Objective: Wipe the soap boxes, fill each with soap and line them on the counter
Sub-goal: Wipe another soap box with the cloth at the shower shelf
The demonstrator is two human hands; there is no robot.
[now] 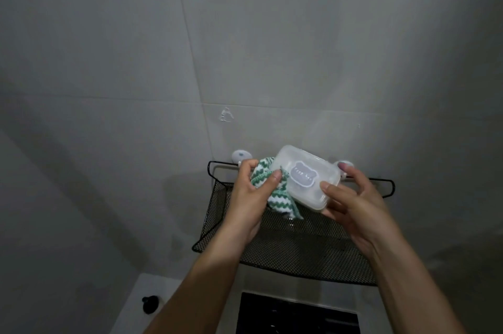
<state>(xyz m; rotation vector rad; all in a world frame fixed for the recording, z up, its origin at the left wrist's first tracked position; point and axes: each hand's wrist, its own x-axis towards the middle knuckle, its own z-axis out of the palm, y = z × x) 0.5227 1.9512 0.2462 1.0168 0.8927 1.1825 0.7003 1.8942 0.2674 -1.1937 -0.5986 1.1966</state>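
Note:
A clear plastic soap box with a grey bear-shaped label on its lid is held in the air above a black mesh shelf. My right hand grips its right end, thumb on the lid and fingers underneath. My left hand holds a green-and-white zigzag cloth pressed against the box's left end. The lid is closed. Whether soap lies inside cannot be made out.
The black wire-mesh shelf hangs on the grey tiled wall by two white suction cups. Below are a pale counter, a dark basin and a small black knob.

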